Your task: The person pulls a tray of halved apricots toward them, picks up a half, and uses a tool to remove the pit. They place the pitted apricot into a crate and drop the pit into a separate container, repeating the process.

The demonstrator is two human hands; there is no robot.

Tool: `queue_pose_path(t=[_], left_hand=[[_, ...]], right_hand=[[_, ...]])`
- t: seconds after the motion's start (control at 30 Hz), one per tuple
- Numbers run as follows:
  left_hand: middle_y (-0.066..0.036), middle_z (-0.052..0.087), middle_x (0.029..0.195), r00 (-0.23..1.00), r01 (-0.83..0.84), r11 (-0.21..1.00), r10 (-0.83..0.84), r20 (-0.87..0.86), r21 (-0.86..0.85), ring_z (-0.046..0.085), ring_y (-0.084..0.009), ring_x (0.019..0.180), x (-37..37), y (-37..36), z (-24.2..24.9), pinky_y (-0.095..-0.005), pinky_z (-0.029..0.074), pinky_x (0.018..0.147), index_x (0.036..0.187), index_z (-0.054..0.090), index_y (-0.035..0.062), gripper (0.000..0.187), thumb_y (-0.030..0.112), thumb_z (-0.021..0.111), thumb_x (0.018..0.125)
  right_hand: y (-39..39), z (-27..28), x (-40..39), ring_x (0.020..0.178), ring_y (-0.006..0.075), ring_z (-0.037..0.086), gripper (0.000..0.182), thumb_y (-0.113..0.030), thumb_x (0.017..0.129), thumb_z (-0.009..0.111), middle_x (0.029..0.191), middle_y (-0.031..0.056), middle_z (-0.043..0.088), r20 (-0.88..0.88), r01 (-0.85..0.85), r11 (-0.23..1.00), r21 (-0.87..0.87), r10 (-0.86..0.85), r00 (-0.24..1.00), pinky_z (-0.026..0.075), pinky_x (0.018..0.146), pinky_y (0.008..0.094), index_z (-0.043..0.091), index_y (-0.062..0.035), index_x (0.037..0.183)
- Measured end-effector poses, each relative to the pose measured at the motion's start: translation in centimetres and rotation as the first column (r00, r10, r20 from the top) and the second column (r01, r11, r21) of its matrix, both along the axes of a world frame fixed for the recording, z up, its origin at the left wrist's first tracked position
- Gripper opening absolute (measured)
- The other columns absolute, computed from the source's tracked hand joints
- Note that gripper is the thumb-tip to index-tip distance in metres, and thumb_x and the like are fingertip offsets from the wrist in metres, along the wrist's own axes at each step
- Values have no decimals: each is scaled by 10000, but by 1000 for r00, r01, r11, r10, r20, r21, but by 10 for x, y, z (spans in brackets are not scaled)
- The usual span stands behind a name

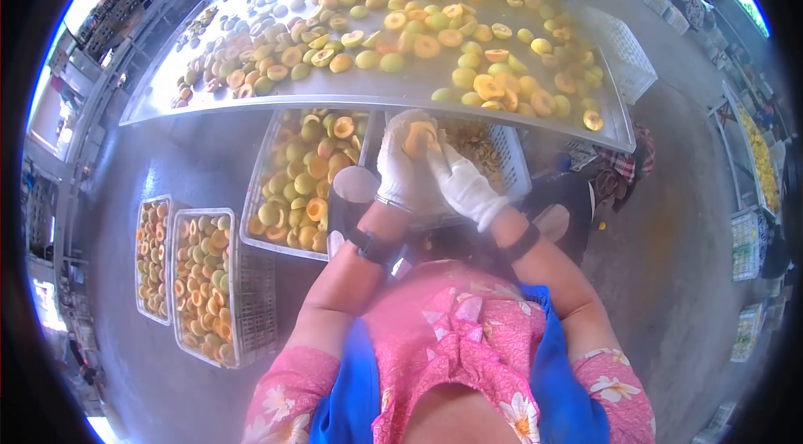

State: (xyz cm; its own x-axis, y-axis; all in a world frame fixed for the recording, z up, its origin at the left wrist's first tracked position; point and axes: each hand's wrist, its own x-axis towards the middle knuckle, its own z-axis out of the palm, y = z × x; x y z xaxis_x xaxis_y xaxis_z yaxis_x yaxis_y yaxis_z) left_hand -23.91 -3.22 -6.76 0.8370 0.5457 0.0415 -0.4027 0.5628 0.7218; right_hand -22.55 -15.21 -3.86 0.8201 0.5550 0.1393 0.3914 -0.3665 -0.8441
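Note:
My left hand (406, 161), in a white glove, is closed around a peach half (420, 140) with its orange cut face turned up. My right hand (465, 182), also gloved in white, reaches in from the right with its fingers together against that fruit. Whether a small tool sits in the right fingers is hidden. Both hands are just below the near edge of a metal table (335, 103) strewn with halved peaches (427, 46). Beneath them, a white crate (512, 161) holds small brownish pieces, partly covered by my right hand.
A crate of peach halves (301, 185) stands left of my hands. Two more filled crates (203, 285) (154, 260) are on the floor farther left. Another white crate (623, 55) stands by the table's right side. A long tray of yellow pieces (757, 155) lies far right.

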Motion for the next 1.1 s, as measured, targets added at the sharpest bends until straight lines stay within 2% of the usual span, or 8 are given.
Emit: queue_pose_path(t=[0.17, 0.37, 0.5, 0.67, 0.73, 0.93, 1.03, 1.1], left_hand=[[-124, 645, 1008, 990, -132, 932, 140, 2, 337, 628, -267, 946, -3, 1, 0, -413, 559, 831, 1037, 607, 30, 301, 305, 500, 984], [-123, 652, 805, 966, 92, 971, -141, -216, -219, 646, -261, 687, -9, 5, 32, -402, 578, 662, 911, 631, 24, 441, 408, 447, 1021], [-138, 665, 754, 964, 3, 890, 119, -238, 457, 637, -247, 626, -13, 4, 20, -349, 551, 609, 801, 638, 9, 510, 441, 467, 1010], [-146, 677, 779, 920, 311, 947, -277, -278, 84, 625, -220, 630, -16, 19, 25, -332, 538, 621, 766, 631, -1, 482, 365, 455, 1027], [-142, 659, 755, 936, 333, 812, -223, -274, 479, 630, -233, 644, -17, 23, 24, -333, 535, 641, 781, 623, -1, 479, 380, 460, 1023], [-130, 635, 775, 946, 304, 929, -267, -187, 213, 632, -256, 692, -13, 31, 13, -357, 535, 654, 789, 586, 27, 453, 396, 460, 1019], [-117, 615, 768, 989, 88, 966, -114, -93, -244, 634, -282, 710, -13, 41, 25, -388, 544, 672, 772, 555, 73, 460, 444, 440, 1019], [-112, 660, 844, 987, -84, 993, 94, -128, 83, 644, -244, 746, -10, 100, -7, -353, 534, 708, 847, 627, 51, 398, 370, 470, 1027]], right_hand=[[0, -26, 5, 979, 503, 586, 475, -416, 1024, 431, 1002, 311, 638, 12, -117, 992, 42, 117, 993, 474, 841, 528, 543, -2, 1230], [-11, -3, -8, 745, 351, 626, 477, -468, 1024, 429, 773, 171, 620, -223, -167, 981, 96, 185, 957, 503, 680, 431, 569, -32, 1160], [-18, 23, -17, 428, 106, 462, 473, -526, 1015, 434, 593, -6, 487, -627, -165, 977, 137, 214, 749, 378, 385, 278, 606, -86, 1043], [-25, 7, -11, 348, 53, 300, 400, -527, 1012, 443, 551, -68, 398, -845, -170, 913, 370, 407, 348, 231, 320, 226, 557, -148, 959], [-27, 2, -8, 357, 38, 288, 393, -533, 1010, 444, 557, -78, 380, -865, -169, 890, 424, 453, 215, 219, 325, 214, 538, -157, 945], [-11, -34, 2, 371, 20, 284, 434, -533, 1013, 415, 587, -73, 354, -490, 75, 565, 821, 767, -413, 229, 321, 195, 553, -121, 1015], [-10, -34, 6, 377, 19, 292, 448, -527, 1015, 410, 599, -69, 374, -481, 118, 555, 824, 793, -375, 250, 328, 194, 565, -108, 1043], [-18, -39, 13, 381, 20, 296, 454, -530, 1013, 412, 601, -70, 379, -512, 144, 577, 804, 795, -325, 249, 332, 194, 567, -104, 1043]])
